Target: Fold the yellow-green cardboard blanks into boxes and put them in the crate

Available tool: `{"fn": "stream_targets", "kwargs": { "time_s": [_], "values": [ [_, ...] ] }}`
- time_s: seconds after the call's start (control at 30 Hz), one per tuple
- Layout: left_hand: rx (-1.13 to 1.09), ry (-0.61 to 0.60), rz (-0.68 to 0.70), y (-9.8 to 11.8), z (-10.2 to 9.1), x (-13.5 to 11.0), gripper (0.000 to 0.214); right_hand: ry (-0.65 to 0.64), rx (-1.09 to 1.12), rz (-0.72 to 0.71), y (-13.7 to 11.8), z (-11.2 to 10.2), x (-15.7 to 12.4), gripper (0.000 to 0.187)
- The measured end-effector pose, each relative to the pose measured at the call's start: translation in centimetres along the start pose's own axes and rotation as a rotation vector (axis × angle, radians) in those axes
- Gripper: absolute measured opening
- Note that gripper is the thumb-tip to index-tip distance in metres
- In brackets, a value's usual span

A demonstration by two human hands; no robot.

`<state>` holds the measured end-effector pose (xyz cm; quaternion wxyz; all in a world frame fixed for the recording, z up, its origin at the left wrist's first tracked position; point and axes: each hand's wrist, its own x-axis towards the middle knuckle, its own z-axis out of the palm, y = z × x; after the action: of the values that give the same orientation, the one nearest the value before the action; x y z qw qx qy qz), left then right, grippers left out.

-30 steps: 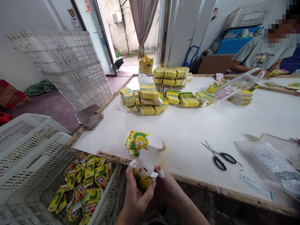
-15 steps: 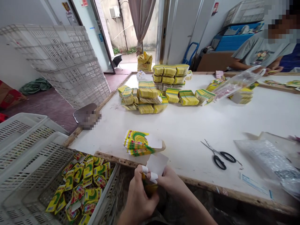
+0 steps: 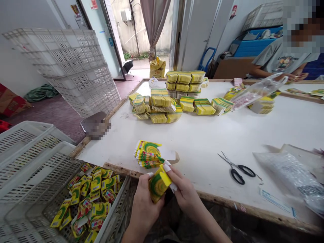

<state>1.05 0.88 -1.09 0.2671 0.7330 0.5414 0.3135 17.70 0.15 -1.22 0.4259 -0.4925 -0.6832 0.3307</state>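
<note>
Between my two hands is a small yellow-and-green printed carton [image 3: 157,185], held over the table's front edge. My left hand [image 3: 145,200] is closed around its left side. The fingers of my right hand [image 3: 181,187] pinch the upper right flap of the carton. White coverings wrap some of my fingertips. Just beyond my hands, a fanned pile of flat printed cartons [image 3: 149,153] lies on the white table [image 3: 199,138], one white flap sticking out to the right. What the carton contains, if anything, is hidden.
At my left, a white crate [image 3: 118,202] holds many filled-looking yellow packs. Black-handled scissors [image 3: 236,168] and a clear plastic bag [image 3: 288,175] lie to the right. Bundled carton stacks [image 3: 186,82] stand farther back. A person [image 3: 283,62] works across the table.
The white flap that stood up from the carton is now folded over, and the carton's printed face is turned into view. My right hand has moved up to its top edge.
</note>
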Motion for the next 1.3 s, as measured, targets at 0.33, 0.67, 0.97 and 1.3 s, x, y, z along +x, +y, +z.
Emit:
{"fn": "stream_targets", "kwargs": {
  "time_s": [0.33, 0.67, 0.97, 1.3],
  "values": [
    [-0.025, -0.115, 0.119, 0.1, -3.1, 1.3, 0.051, -0.254, -0.138, -0.088, -0.9, -3.8, 1.1, 0.021],
    [-0.016, -0.104, 0.125, 0.3, -3.5, 1.5, 0.045, -0.207, -0.148, -0.110, 0.8, -2.3, 0.6, 0.028],
    [0.044, -0.086, 0.170, -0.1, -3.3, 1.9, 0.047, -0.070, 0.187, 0.015, -0.6, -1.6, 1.6, 0.040],
    [0.594, 0.301, -0.305, -9.0, -11.7, 0.1, 0.083, 0.151, -0.319, 0.127, -1.2, -0.4, 7.4, 0.032]
  ]
}}
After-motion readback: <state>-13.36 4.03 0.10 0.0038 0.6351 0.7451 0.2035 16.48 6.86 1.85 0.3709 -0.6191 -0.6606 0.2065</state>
